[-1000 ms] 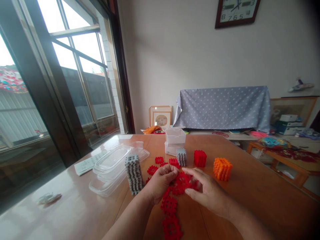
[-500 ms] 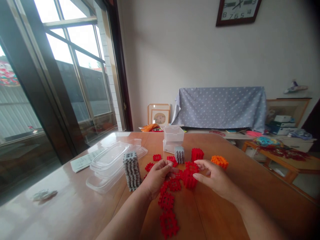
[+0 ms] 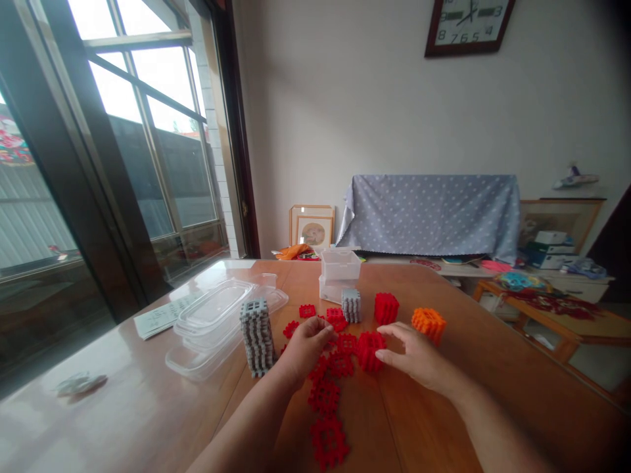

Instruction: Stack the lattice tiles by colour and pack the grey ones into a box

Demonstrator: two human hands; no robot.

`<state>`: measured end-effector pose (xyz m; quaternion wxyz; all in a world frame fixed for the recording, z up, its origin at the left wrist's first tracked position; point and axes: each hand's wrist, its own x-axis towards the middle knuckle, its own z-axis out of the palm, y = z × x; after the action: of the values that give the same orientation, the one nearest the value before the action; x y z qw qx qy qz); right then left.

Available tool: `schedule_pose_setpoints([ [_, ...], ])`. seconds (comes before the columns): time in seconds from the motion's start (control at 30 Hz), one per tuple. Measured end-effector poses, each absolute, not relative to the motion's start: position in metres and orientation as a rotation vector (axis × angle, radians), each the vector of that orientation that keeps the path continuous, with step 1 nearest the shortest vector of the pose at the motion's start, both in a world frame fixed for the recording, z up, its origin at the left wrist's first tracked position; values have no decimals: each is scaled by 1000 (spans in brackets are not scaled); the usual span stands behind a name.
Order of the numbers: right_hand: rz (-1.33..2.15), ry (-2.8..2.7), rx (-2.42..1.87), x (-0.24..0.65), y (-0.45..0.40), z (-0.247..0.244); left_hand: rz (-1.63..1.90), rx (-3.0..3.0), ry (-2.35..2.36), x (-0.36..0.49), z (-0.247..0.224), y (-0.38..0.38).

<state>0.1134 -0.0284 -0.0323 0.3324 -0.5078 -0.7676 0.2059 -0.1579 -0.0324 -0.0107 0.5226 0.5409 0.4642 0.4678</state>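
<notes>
Red square interlocking tiles with notched edges lie about my hands. A short red stack of them stands just left of my right hand, whose thumb and fingers are apart at its side; whether they touch it I cannot tell. Over the loose red tiles, my left hand has its fingertips pressed together, and anything inside them is hidden. Loose tiles trail toward the front, the nearest one flat on the table. A tall grey stack stands left of my left hand.
Behind my hands are a smaller grey stack, another red stack and an orange stack. Clear plastic boxes stand at the back. Clear lids and a paper sheet lie on the left.
The red tile that was tilted up by my right fingers now sits level with the short stack. My right hand has shifted slightly down and left. My left fingers remain closed.
</notes>
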Motion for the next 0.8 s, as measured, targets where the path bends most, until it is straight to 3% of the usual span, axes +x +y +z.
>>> schedule_pose_setpoints([
  [0.4,790,-1799,-1408,116,-24,-36,1008,1266,915,-141,-12,-46],
  [0.8,748,-1821,-1363,110,-28,-34,847,1321,941,-134,-17,-52],
])
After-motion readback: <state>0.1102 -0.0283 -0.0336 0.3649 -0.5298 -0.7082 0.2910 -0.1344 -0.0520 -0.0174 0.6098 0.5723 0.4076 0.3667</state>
